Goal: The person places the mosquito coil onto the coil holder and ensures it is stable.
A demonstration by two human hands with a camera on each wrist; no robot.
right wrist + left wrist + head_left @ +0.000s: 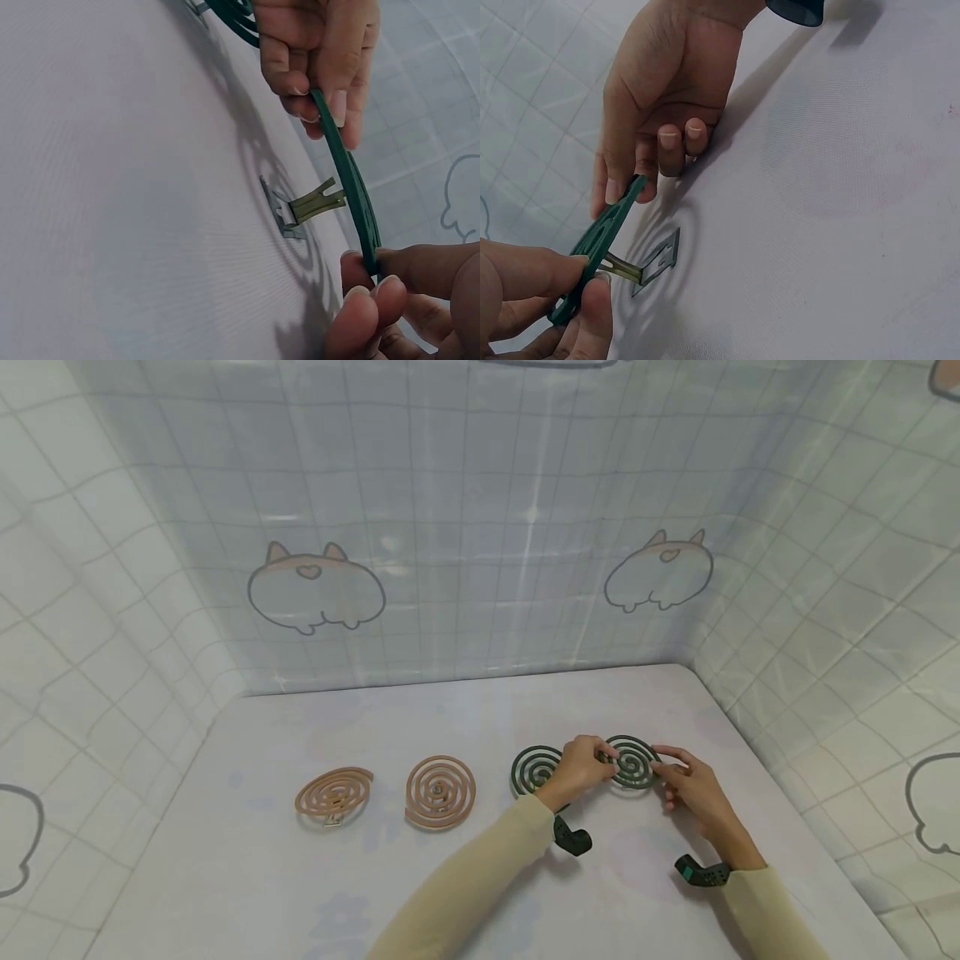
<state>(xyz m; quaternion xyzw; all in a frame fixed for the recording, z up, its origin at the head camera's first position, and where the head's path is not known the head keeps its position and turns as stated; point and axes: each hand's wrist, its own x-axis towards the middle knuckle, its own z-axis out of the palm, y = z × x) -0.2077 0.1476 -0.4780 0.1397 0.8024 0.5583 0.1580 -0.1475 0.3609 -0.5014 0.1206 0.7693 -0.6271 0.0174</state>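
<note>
A green mosquito coil (632,766) hangs between both hands at the right of the table. My left hand (579,767) pinches its left edge between thumb and fingers. The opposite edge is pinched by my right hand (696,787). Seen from the left wrist, the coil (604,244) is edge-on above a small metal stand (660,259). In the right wrist view, the stand's upright forked tab (319,202) reaches close to the coil's underside. A second green coil (534,770) lies just left, partly hidden by my left hand and wrist.
Two brown mosquito coils stand further left, one tilted coil (335,793) with its metal stand showing below, and one flatter coil (440,793). Patterned sheeting (480,543) walls the table (247,877) at the back and sides. Each wrist carries a dark device.
</note>
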